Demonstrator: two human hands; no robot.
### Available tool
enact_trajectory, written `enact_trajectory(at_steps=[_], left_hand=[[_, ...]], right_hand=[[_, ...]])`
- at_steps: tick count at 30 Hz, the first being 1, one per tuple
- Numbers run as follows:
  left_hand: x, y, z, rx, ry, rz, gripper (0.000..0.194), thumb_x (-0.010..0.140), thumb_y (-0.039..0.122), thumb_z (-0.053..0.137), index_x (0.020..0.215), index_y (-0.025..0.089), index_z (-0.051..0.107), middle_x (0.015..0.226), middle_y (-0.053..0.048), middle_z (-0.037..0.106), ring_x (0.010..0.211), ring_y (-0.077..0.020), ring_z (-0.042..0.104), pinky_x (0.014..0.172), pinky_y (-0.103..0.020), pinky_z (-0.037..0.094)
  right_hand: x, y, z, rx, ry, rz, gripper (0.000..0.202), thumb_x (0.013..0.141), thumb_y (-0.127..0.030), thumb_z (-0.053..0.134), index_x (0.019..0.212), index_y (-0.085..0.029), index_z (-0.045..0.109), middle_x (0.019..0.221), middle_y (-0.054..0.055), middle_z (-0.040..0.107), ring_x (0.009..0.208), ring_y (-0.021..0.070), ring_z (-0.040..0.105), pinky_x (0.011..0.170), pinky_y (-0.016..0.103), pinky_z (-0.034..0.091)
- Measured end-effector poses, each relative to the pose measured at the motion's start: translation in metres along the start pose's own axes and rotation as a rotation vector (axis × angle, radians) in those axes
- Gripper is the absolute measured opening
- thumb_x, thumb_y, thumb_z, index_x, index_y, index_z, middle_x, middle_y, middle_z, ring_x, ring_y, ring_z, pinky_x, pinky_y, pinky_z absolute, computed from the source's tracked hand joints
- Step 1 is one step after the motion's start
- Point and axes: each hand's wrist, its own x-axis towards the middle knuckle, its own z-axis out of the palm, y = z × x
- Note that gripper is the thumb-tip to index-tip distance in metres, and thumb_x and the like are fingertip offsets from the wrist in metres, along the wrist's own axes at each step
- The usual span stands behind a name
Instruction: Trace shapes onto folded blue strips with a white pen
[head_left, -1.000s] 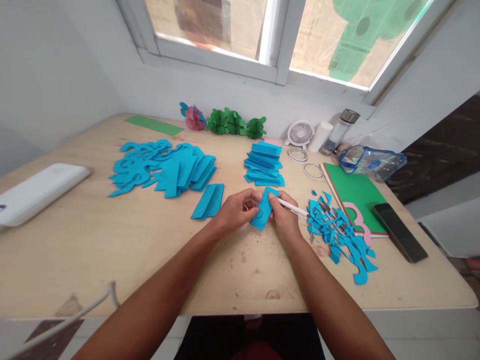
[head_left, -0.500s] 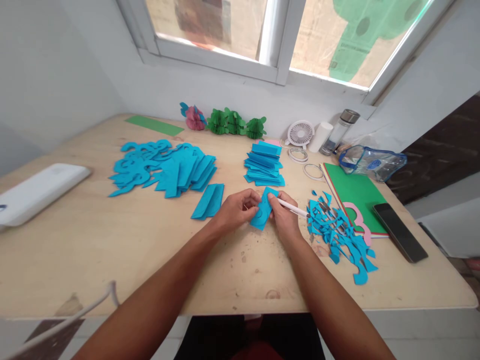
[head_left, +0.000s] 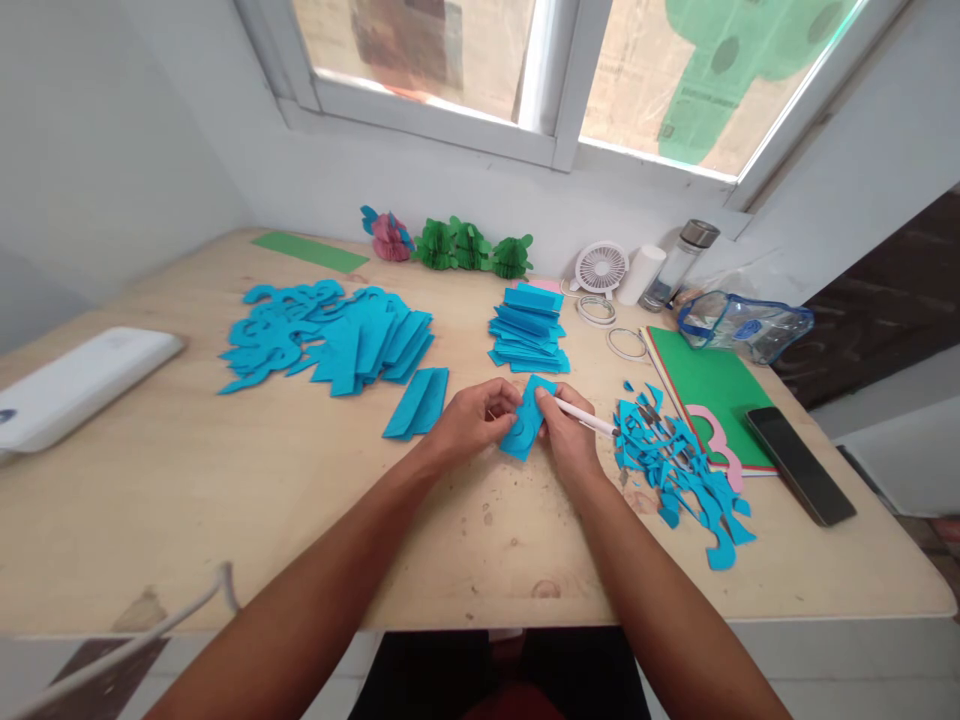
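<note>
A small folded piece of blue paper (head_left: 526, 425) with curved lines on it is held tilted between both hands, just over the table. My left hand (head_left: 480, 418) pinches its left edge between thumb and bent fingers. On the other side, my right hand (head_left: 568, 430) grips the paper's right edge with the thumb on top. A white pen (head_left: 583, 412) is also tucked in my right hand, pointing off to the right. Close to my left hand lies a folded blue paper strip (head_left: 417, 403). Beyond the hands is a stack of blue strips (head_left: 527, 330).
Blue cut-out shapes (head_left: 281, 325) lie at the left, blue scraps (head_left: 675, 450) at the right. A phone (head_left: 799, 465) rests by green sheets (head_left: 716, 385). Tape rolls (head_left: 626, 343), a fan (head_left: 601, 268) and a bottle (head_left: 679, 265) stand behind. A white device (head_left: 82, 385) sits far left.
</note>
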Motion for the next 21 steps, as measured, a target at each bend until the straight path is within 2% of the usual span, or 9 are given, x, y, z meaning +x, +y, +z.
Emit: enact_trajectory(at_steps=[5, 15, 21], left_hand=[[0.0, 0.0, 0.0001, 0.005, -0.002, 0.002, 0.017, 0.069, 0.026, 0.06, 0.082, 0.017, 0.059, 0.068, 0.002, 0.061, 0.064, -0.013, 0.058, 0.061, -0.024, 0.048], [-0.0012, 0.0026, 0.0013, -0.044, -0.027, 0.002, 0.018, 0.069, 0.028, 0.062, 0.082, 0.018, 0.056, 0.068, 0.002, 0.06, 0.064, -0.0122, 0.058, 0.061, -0.023, 0.047], [-0.0036, 0.0073, -0.002, -0.177, -0.033, -0.105, 0.029, 0.068, 0.032, 0.065, 0.092, 0.019, 0.056, 0.07, 0.003, 0.063, 0.066, -0.0128, 0.06, 0.062, -0.024, 0.048]], right_hand=[[0.0005, 0.0002, -0.0001, 0.012, -0.005, -0.003, 0.033, 0.077, -0.046, 0.068, 0.062, -0.021, 0.053, 0.047, -0.009, 0.043, 0.045, 0.0087, 0.038, 0.045, 0.022, 0.029], [0.0005, -0.002, -0.0008, 0.013, 0.004, -0.035, 0.03, 0.073, -0.044, 0.07, 0.064, -0.019, 0.057, 0.054, -0.007, 0.048, 0.053, 0.0094, 0.04, 0.05, 0.023, 0.031], [0.0018, -0.0018, -0.0013, 0.071, -0.022, -0.013, 0.027, 0.072, -0.044, 0.072, 0.073, -0.019, 0.063, 0.056, -0.006, 0.051, 0.052, 0.0101, 0.041, 0.05, 0.023, 0.032]])
